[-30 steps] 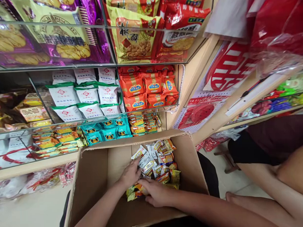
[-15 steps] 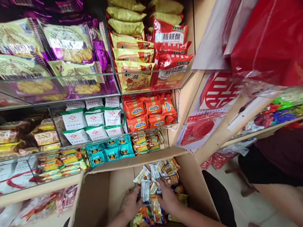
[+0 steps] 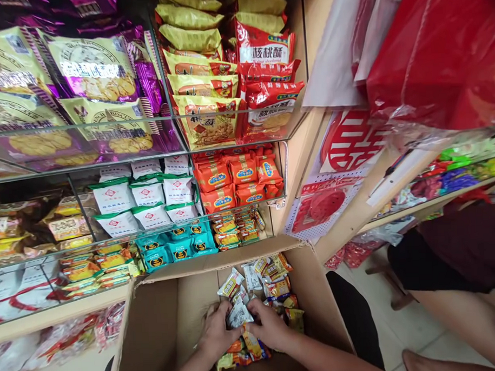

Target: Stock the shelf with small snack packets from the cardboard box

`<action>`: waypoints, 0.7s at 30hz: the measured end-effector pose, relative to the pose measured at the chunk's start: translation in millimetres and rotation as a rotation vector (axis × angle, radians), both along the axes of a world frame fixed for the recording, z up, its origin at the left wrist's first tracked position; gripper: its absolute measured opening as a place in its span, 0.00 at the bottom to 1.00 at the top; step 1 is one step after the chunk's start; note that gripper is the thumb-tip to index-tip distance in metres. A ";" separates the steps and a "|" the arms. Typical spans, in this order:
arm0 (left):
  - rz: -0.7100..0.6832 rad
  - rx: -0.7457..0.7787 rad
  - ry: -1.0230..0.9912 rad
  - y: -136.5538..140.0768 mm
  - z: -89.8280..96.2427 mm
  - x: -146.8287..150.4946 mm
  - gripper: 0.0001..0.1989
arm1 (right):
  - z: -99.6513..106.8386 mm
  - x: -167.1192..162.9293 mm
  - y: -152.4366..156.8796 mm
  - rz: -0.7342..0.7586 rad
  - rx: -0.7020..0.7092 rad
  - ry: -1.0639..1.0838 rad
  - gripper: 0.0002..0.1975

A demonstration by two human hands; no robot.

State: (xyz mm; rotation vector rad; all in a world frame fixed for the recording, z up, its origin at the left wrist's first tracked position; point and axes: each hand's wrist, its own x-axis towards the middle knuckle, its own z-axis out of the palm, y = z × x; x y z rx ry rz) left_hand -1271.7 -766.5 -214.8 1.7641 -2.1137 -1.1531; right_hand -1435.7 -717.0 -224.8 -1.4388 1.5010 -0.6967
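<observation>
Both my hands are down inside an open cardboard box (image 3: 154, 313), over a loose heap of small wrapped snacks. My left hand (image 3: 216, 330) curls its fingers and thumb against the left side of a white snack packet (image 3: 239, 314). From the other side, my right hand (image 3: 269, 324) closes on the same packet, thumb towards the left thumb. An orange-and-yellow snack packet (image 3: 252, 339) lies just below the thumbs. Beyond the fingers are a white-and-yellow packet (image 3: 230, 283) and an orange packet (image 3: 277, 287). Some fingertips are hidden among the wrappers.
Glass-fronted shelves behind the box hold red biscuit packs (image 3: 269, 106), orange packs (image 3: 214, 176), white-and-green packs (image 3: 148, 194) and teal packs (image 3: 180, 247). A red bag (image 3: 433, 60) hangs at upper right. Another person's leg (image 3: 459, 319) is at the right.
My hands have drawn closer together around the white packet, which has turned from upright to slanted. The view has shifted slightly, moving the shelves left.
</observation>
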 end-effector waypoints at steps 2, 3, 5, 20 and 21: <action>0.026 0.042 0.107 -1.1 3.9 -0.4 0.17 | -5.0 -1.5 -1.1 -0.029 0.022 -0.006 0.11; 0.044 0.068 0.179 -1.7 6.7 -0.2 0.18 | -7.3 -2.9 -1.8 -0.042 0.029 -0.006 0.10; 0.086 0.137 0.344 -3.0 14.8 0.9 0.21 | -10.1 -6.8 -3.2 -0.058 0.035 -0.009 0.10; 0.240 0.858 1.013 20.3 88.6 -17.4 0.24 | 81.4 9.5 1.3 -0.129 0.178 -0.710 0.13; 0.259 0.860 0.989 23.9 88.7 -19.6 0.25 | 82.6 11.1 4.6 -0.134 0.162 -0.668 0.11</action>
